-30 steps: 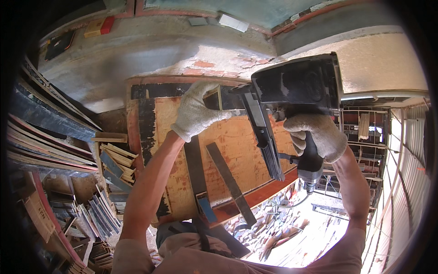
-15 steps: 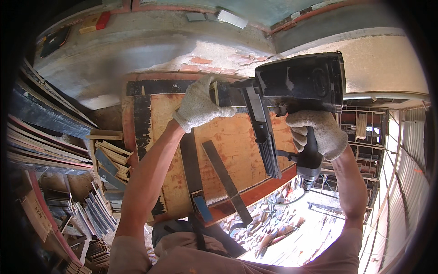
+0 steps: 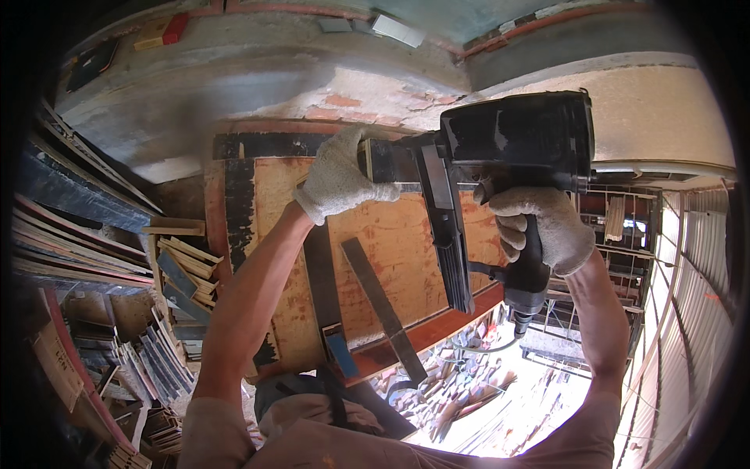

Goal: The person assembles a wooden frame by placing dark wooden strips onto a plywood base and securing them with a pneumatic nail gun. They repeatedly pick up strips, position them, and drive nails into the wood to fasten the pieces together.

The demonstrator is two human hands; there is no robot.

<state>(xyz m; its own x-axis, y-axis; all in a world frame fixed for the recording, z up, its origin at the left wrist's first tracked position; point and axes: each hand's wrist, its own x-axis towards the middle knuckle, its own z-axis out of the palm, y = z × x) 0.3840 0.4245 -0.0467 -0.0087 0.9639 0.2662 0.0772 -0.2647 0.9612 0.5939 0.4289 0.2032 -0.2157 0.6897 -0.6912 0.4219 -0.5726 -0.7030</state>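
Note:
My right hand (image 3: 547, 223), in a pale knitted glove, is wrapped round the handle of a black nail gun (image 3: 516, 137), whose long magazine slants down toward me. The gun's nose meets a dark wooden strip (image 3: 381, 161) near the far edge of the board. Gripping the left end of that strip is my gloved left hand (image 3: 342, 178), thumb stretched along its near side. Below lies a worn orange-brown wooden board (image 3: 289, 187) with dark borders. Two loose dark strips (image 3: 373, 285) rest across it, one partly under my left forearm. A small blue piece (image 3: 341, 352) sits by the near edge.
Stacks of long boards (image 3: 86, 242) lean at the left, above a wooden box (image 3: 187, 273) of offcuts. A hose (image 3: 500, 344) runs from the gun's handle. Scrap pieces (image 3: 453, 391) cover the ground in bright light. A low wall (image 3: 359, 86) stands beyond the board.
The view has shifted slightly, so the board and its loose strips appear a little further left. Both hands keep their grips, and the gun's nose stays against the strip.

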